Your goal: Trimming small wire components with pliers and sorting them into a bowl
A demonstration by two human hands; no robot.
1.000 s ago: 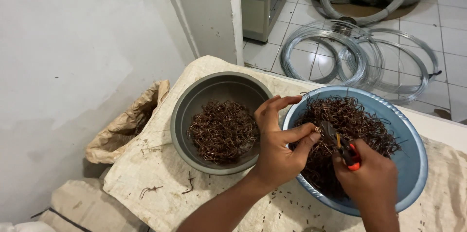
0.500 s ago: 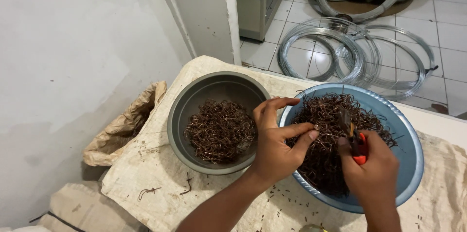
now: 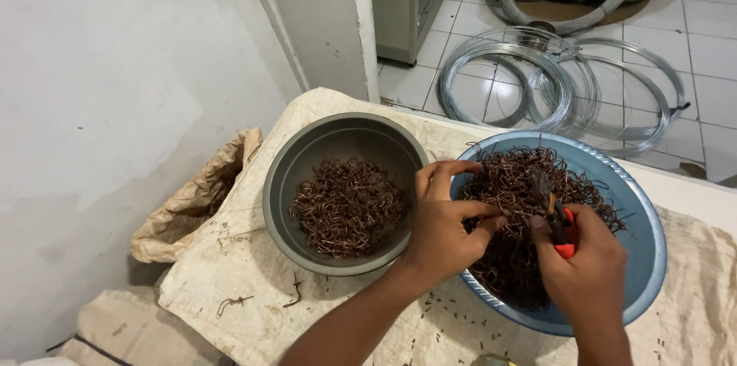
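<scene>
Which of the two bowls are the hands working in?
The blue bowl on the right: both hands reach into its brown wire tangle. The grey bowl beside it holds a smaller pile, untouched.

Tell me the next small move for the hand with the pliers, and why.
Probably close the pliers on a wire strand that the left hand pinches. The right hand holds them nose-down in the tangled brown wire of the blue basin, right beside the left hand's fingers.
</scene>
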